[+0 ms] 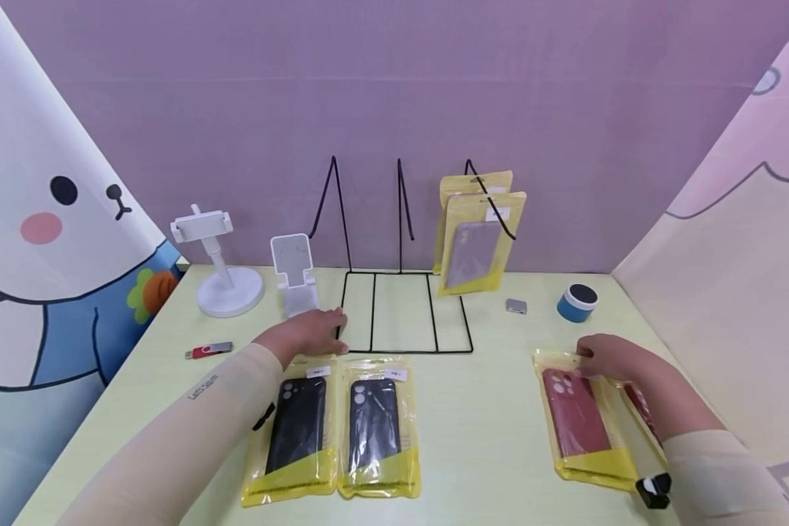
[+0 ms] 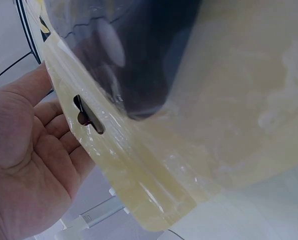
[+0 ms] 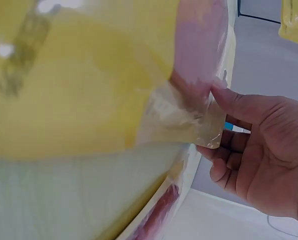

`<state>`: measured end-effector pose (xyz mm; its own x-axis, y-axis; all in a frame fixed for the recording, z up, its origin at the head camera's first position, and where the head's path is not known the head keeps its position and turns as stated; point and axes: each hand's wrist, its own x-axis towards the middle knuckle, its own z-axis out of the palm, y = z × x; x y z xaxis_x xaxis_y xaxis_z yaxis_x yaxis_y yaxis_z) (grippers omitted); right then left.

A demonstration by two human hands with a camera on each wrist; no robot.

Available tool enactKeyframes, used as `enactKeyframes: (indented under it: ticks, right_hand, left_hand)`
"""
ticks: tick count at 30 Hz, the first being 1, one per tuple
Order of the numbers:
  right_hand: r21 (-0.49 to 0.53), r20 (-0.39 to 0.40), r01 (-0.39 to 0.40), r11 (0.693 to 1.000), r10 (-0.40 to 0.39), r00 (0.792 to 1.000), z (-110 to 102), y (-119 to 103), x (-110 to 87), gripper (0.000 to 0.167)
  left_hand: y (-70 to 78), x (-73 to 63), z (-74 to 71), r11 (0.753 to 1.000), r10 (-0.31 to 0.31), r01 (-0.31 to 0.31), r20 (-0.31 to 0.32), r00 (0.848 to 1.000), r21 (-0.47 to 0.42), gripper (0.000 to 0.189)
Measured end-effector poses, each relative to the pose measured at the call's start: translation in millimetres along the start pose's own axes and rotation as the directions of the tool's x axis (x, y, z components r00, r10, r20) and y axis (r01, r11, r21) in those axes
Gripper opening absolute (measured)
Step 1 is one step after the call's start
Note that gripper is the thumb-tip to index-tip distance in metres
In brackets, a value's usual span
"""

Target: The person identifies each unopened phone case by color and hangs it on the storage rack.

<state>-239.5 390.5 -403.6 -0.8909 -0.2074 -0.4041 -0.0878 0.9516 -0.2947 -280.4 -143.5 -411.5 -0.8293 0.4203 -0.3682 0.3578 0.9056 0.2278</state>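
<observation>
My right hand (image 1: 614, 359) pinches the top edge of a yellow-edged bag holding a red phone case (image 1: 577, 416); in the right wrist view the thumb lies on the bag's corner. Another bagged red phone case (image 3: 156, 215) lies beside it, partly hidden by the hand. At the left front of a black wire rack (image 1: 404, 352), my left hand (image 1: 310, 334) reaches with loose fingers to its side wire; whether they touch is unclear. Just below lie two bagged dark phone cases, the left one (image 1: 296, 427) partly behind my wrist, the other (image 1: 375, 424) beside it.
Bagged phone cases (image 1: 475, 256) hang on the rack's right prong. Left of the rack stand two white phone stands (image 1: 230, 292) (image 1: 294, 267). A red USB stick (image 1: 209, 351), a small grey piece (image 1: 516, 306) and a blue jar (image 1: 575, 305) lie around.
</observation>
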Motion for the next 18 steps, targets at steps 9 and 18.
enactKeyframes:
  ticks: [9, 18]
  right_hand:
    - [0.001, -0.051, 0.089, 0.996, -0.089, 0.995, -4.2, -15.7, 1.1, 0.021]
    - [0.021, -0.198, 0.212, 0.977, -0.204, 0.959, -19.0, -46.1, -3.2, 0.024]
  left_hand:
    - [0.2, 0.1, 0.0, 1.0, -0.004, 0.004, 0.004, 1.0, -0.007, 0.07]
    - [-0.3, 0.1, 0.0, 1.0, 0.004, -0.004, 0.004, 1.0, -0.002, 0.069]
